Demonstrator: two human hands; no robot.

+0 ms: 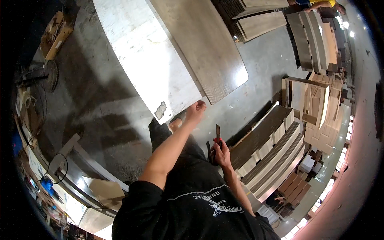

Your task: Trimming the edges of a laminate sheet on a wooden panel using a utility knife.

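Note:
My left hand [197, 110] is at the near right corner of a white tabletop [144, 52], its fingers curled together. Whatever they may pinch is too small to make out. A utility knife [218, 132] with a dark blade and a touch of red points away from me in my right hand [221, 153], which is closed around its handle. The knife is held apart from the boards, to the right of my left hand. A brown wood-grain board [204, 48] with rounded corners lies along the right side of the white top and juts past its edge.
Stacked dark and pale panels [268, 140] stand on the floor to my right, with a wooden frame [306, 98] beyond them. More boards [262, 26] are piled at the far right, near a person in yellow [326, 4]. An open cardboard box [57, 34] sits at the far left.

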